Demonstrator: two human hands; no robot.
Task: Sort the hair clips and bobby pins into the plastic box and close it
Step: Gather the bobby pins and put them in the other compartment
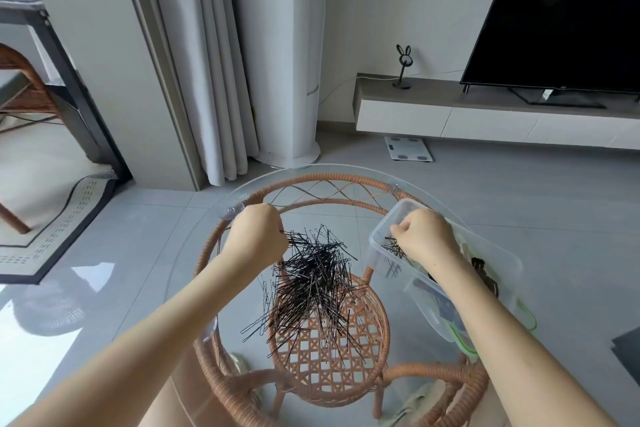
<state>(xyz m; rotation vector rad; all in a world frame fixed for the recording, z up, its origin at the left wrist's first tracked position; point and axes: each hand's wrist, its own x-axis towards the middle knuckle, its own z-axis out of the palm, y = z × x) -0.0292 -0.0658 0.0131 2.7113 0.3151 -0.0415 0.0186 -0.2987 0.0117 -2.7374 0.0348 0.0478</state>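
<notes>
A large loose pile of black bobby pins (313,284) lies in the middle of the round glass tabletop (194,253). My left hand (258,236) is curled at the pile's far left edge and pinches several pins there. A clear plastic box (382,227) stands open at the right of the table. My right hand (424,236) is inside its near-left end, fingers curled over a small bunch of bobby pins (393,248). Dark hair clips (485,272) lie farther back in the box, partly hidden by my forearm.
The glass top rests on a woven rattan frame (329,371). The box's green-edged lid part (467,347) shows under my right forearm. Beyond the table are a curtain (207,62), a white tower unit (287,45), a bathroom scale (408,148) and a TV (561,10) on a low cabinet.
</notes>
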